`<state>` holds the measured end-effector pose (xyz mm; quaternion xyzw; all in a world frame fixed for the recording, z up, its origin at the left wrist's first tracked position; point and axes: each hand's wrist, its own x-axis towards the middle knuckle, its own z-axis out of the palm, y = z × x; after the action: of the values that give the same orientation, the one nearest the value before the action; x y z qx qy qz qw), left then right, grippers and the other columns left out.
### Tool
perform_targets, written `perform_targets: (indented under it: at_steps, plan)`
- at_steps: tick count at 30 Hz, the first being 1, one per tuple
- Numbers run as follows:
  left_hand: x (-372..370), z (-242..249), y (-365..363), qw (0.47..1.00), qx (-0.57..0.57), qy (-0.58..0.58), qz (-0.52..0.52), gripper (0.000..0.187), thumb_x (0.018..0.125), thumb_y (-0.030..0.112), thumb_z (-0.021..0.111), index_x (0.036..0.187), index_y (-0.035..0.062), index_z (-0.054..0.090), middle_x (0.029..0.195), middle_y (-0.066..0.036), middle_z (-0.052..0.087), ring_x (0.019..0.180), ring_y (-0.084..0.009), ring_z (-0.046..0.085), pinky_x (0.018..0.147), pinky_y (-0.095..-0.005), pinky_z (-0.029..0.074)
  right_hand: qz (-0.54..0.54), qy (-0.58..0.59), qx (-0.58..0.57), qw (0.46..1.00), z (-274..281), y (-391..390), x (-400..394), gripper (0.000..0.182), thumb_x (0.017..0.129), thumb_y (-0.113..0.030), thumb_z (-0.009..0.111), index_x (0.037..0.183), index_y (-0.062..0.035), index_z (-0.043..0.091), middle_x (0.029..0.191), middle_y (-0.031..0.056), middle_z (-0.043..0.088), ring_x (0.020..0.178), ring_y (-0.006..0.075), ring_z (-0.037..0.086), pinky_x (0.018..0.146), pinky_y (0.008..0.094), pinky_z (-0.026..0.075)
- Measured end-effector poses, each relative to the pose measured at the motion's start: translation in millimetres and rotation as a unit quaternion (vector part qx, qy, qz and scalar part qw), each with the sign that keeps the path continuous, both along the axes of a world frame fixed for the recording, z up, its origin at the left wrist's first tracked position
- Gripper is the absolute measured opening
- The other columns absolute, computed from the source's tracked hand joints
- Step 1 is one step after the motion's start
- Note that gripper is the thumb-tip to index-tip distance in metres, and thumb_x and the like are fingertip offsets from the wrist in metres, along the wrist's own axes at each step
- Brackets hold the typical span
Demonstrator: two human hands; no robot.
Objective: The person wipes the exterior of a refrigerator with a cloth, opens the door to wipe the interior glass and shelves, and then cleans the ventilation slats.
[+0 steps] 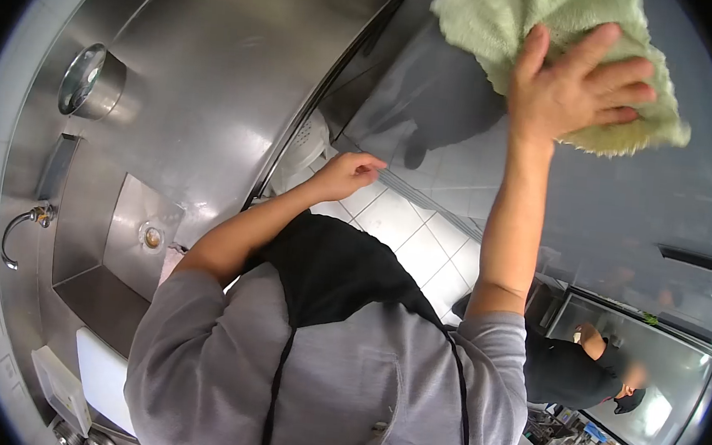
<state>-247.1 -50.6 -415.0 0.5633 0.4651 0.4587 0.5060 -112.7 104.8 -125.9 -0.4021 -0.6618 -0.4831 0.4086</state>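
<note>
One big shiny grey panel [633, 202] fills 1 to 3 o'clock, with a stainless counter [217, 69] at 10 to 11 and white floor tiles [390, 213] mid-view. Right hand [571, 93] is spread wide, pressing the cloth [573, 9] to that panel around 1. Left hand [347, 176]'s just left of centre, fingers loosely bent, can't tell if the tips touch. Headcount: one pale green cloth, one steel pot [99, 83] at 10, one sink [127, 213] and one faucet [41, 215] at 9, one other person [570, 373] at 4.

Wht tile flr [387, 214] (gridded), steel counter [209, 69]
</note>
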Motion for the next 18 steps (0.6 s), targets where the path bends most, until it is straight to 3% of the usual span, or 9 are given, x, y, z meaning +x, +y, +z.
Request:
perform_targets:
  at_steps: [1, 3, 5, 7, 10, 11, 12, 14, 18]
  plan:
    - [5.8, 6.9, 2.4, 1.000, 0.014, -0.014, 0.010, 0.027, 0.093, 0.012, 0.061, 0.118, 0.0029, 0.066, 0.099, -0.011, 0.071, 0.091, -0.0177, 0.067, 0.083, -0.0314, 0.053, -0.098, -0.008, -0.007, 0.995, -21.1, 3.3, -5.8, 0.063, 0.092, -0.044, 0.059, 0.142, -0.0083, 0.047, 0.150, 0.0367, 0.027, 0.130, 0.0554, 0.034, 0.101, 0.0664, 0.031]
    - [17.6, 24.3, 14.9, 0.997, 0.028, -0.063, 0.045, 0.025, 0.094, 0.013, 0.060, 0.116, 0.0021, 0.066, 0.099, -0.012, 0.071, 0.092, -0.0187, 0.067, 0.083, -0.0322, 0.052, -0.047, -0.120, -0.130, 0.983, -97.3, -0.2, -7.0, 0.069, 0.090, -0.034, 0.059, 0.153, -0.0184, 0.036, 0.156, 0.0188, 0.032, 0.139, 0.0428, 0.033, 0.103, 0.0582, 0.037]
    - [24.5, 35.7, 20.6, 0.991, 0.054, -0.085, 0.089, 0.023, 0.097, 0.014, 0.058, 0.115, 0.0014, 0.065, 0.100, -0.011, 0.071, 0.093, -0.0177, 0.067, 0.083, -0.0313, 0.052, 0.041, -0.301, -0.244, 0.921, -170.5, -11.9, 1.5, 0.061, 0.088, -0.028, 0.058, 0.147, -0.0181, 0.045, 0.153, 0.0180, 0.035, 0.141, 0.0283, 0.034, 0.101, 0.0504, 0.043]
    - [27.8, 43.1, 36.2, 0.982, 0.104, -0.078, 0.137, 0.023, 0.100, 0.014, 0.055, 0.116, 0.0009, 0.064, 0.102, -0.009, 0.070, 0.092, -0.0146, 0.065, 0.083, -0.0287, 0.052, 0.215, -0.278, -0.330, 0.876, -202.5, -21.1, 11.2, 0.036, 0.089, -0.025, 0.056, 0.122, -0.0161, 0.065, 0.128, 0.0179, 0.061, 0.120, 0.0205, 0.058, 0.084, 0.0418, 0.054]
    - [42.1, 31.7, 64.5, 0.963, 0.173, -0.093, 0.184, 0.022, 0.101, 0.013, 0.050, 0.119, 0.0009, 0.056, 0.109, -0.009, 0.064, 0.096, -0.0159, 0.062, 0.081, -0.0303, 0.052, 0.022, -0.349, -0.590, 0.728, -182.3, -15.5, 23.9, 0.019, 0.089, -0.025, 0.056, 0.096, -0.0147, 0.071, 0.087, 0.0116, 0.073, 0.083, 0.0239, 0.072, 0.064, 0.0378, 0.056]
    - [46.5, 32.0, 72.6, 0.955, 0.200, -0.098, 0.197, 0.023, 0.101, 0.012, 0.050, 0.121, 0.0010, 0.053, 0.110, -0.009, 0.062, 0.097, -0.0162, 0.061, 0.082, -0.0305, 0.051, 0.111, -0.319, -0.473, 0.814, -176.5, -11.2, 29.7, 0.017, 0.089, -0.025, 0.055, 0.086, -0.0156, 0.069, 0.061, 0.0055, 0.068, 0.057, 0.0251, 0.069, 0.053, 0.0411, 0.054]
    - [53.6, 33.7, 82.4, 0.941, 0.229, -0.111, 0.223, 0.026, 0.098, 0.012, 0.052, 0.122, 0.0026, 0.051, 0.113, -0.012, 0.061, 0.101, -0.0251, 0.060, 0.089, -0.0363, 0.048, 0.099, -0.317, -0.455, 0.826, -165.2, -5.1, 36.1, 0.020, 0.088, -0.023, 0.055, 0.100, -0.0182, 0.071, 0.066, 0.0057, 0.068, 0.059, 0.0238, 0.069, 0.051, 0.0390, 0.054]
    - [60.1, 64.5, 95.3, 0.909, 0.301, -0.077, 0.279, 0.032, 0.096, 0.012, 0.055, 0.125, 0.0016, 0.049, 0.121, -0.015, 0.054, 0.106, -0.0268, 0.055, 0.090, -0.0374, 0.045, 0.147, -0.283, -0.323, 0.891, -126.0, -3.6, 39.3, 0.053, 0.085, -0.019, 0.057, 0.137, -0.0247, 0.057, 0.069, 0.0025, 0.066, 0.054, 0.0210, 0.064, 0.047, 0.0345, 0.052]
    - [65.1, 95.5, 142.1, 0.828, 0.343, 0.040, 0.441, 0.042, 0.085, 0.009, 0.060, 0.124, 0.0033, 0.046, 0.117, -0.018, 0.047, 0.110, -0.0372, 0.040, 0.098, -0.0488, 0.030, 0.279, -0.191, -0.282, 0.898, -88.8, -4.6, 45.4, 0.050, 0.074, -0.007, 0.066, 0.123, -0.0161, 0.067, 0.084, 0.0054, 0.066, 0.066, 0.0235, 0.063, 0.055, 0.0367, 0.051]
